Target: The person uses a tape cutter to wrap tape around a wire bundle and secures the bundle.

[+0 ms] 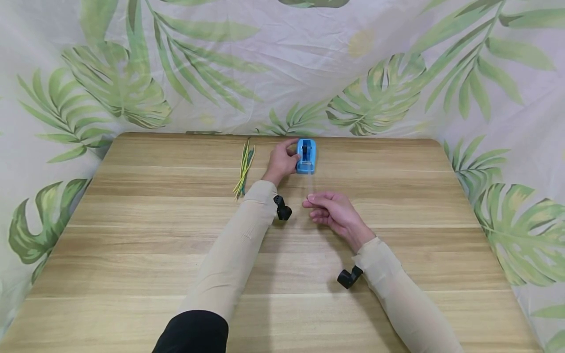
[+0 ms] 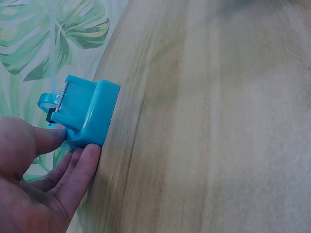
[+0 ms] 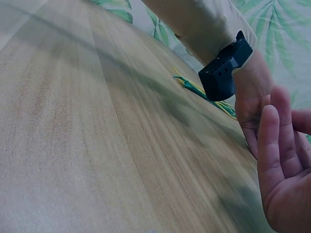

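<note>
A blue tape dispenser [image 1: 312,156] stands on the table near its back edge. My left hand [image 1: 281,162] grips it from the left side, thumb and fingers round its body; in the left wrist view the thumb lies near the toothed cutter of the dispenser [image 2: 102,109]. A strip of clear tape [image 1: 310,182] runs from the dispenser toward me. Its near end is pinched between thumb and forefinger of my right hand [image 1: 336,212], above the table. In the right wrist view, only part of the right hand [image 3: 286,174] shows, and the tape cannot be made out.
Left of the dispenser lies a loose bundle of yellow and green wires or ties [image 1: 243,171]. The wooden table [image 1: 154,245] meets a leaf-patterned cloth [image 1: 300,63] at the back and sides. Small black cameras sit on both wrists.
</note>
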`<state>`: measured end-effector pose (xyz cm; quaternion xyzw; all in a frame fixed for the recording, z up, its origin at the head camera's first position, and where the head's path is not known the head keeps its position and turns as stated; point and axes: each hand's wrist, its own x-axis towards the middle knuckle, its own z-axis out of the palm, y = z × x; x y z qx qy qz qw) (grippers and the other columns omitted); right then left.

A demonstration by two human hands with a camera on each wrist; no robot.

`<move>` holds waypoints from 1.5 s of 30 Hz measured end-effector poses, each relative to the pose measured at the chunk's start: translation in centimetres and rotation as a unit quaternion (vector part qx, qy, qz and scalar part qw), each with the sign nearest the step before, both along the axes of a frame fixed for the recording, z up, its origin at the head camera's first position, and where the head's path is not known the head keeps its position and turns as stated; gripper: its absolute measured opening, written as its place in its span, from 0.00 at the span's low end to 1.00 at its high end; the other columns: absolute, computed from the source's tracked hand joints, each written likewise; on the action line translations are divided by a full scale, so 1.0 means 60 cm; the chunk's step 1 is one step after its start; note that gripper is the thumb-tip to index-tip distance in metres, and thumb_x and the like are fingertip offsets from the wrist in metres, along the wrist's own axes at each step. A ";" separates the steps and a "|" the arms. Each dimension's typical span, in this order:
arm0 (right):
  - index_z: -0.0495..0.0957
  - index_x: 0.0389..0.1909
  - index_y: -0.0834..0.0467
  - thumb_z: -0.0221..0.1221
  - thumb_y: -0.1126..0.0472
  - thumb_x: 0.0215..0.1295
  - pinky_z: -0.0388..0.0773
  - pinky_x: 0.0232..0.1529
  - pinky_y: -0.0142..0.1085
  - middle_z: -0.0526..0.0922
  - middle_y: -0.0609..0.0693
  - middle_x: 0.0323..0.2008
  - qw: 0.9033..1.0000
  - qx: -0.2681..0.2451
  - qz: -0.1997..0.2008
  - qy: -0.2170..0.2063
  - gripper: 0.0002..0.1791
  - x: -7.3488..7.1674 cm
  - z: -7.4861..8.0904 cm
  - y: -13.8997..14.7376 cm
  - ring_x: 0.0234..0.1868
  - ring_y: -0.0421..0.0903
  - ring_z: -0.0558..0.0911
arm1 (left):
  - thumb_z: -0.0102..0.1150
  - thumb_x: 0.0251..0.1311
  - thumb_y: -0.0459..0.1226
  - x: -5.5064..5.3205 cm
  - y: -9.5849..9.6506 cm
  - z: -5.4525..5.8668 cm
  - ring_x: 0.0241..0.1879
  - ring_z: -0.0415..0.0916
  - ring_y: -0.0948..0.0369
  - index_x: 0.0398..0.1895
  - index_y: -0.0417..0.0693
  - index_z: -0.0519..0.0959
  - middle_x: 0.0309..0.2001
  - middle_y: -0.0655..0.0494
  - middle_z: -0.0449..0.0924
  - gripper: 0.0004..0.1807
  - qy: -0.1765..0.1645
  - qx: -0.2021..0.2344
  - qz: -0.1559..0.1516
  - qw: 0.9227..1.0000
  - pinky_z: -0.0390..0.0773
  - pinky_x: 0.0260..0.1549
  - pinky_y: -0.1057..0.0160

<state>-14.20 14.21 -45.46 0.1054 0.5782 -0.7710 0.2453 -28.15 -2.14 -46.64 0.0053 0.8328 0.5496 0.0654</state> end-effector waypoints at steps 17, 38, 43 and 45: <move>0.76 0.51 0.68 0.58 0.66 0.73 0.82 0.26 0.32 0.88 0.52 0.35 1.000 -0.005 0.002 -0.001 0.11 0.009 0.003 -0.001 0.22 0.39 0.83 | 0.59 0.69 0.29 0.000 -0.002 -0.002 0.39 0.80 0.49 0.71 0.54 0.71 0.48 0.42 0.78 0.28 -0.005 0.004 -0.001 1.000 0.84 0.29 0.60; 0.77 0.51 0.69 0.59 0.66 0.72 0.83 0.28 0.33 0.89 0.52 0.35 1.000 -0.016 0.005 0.000 0.12 0.022 0.006 -0.001 0.21 0.39 0.83 | 0.59 0.69 0.30 0.003 -0.001 0.004 0.39 0.80 0.50 0.71 0.53 0.71 0.47 0.42 0.78 0.28 0.002 -0.004 0.000 1.000 0.84 0.29 0.60; 0.76 0.53 0.68 0.60 0.65 0.72 0.83 0.28 0.33 0.89 0.52 0.35 1.000 -0.011 0.009 -0.004 0.14 0.025 0.007 -0.001 0.22 0.39 0.83 | 0.58 0.70 0.30 0.003 -0.001 0.004 0.40 0.80 0.50 0.71 0.54 0.71 0.48 0.42 0.77 0.28 -0.004 -0.004 0.000 1.000 0.84 0.30 0.60; 0.75 0.55 0.70 0.60 0.65 0.72 0.83 0.28 0.33 0.89 0.52 0.36 1.000 -0.009 0.010 -0.004 0.16 0.027 0.008 -0.001 0.22 0.39 0.83 | 0.58 0.70 0.30 0.003 -0.001 0.003 0.40 0.80 0.50 0.71 0.54 0.71 0.48 0.43 0.77 0.28 -0.005 -0.005 0.000 1.000 0.84 0.30 0.60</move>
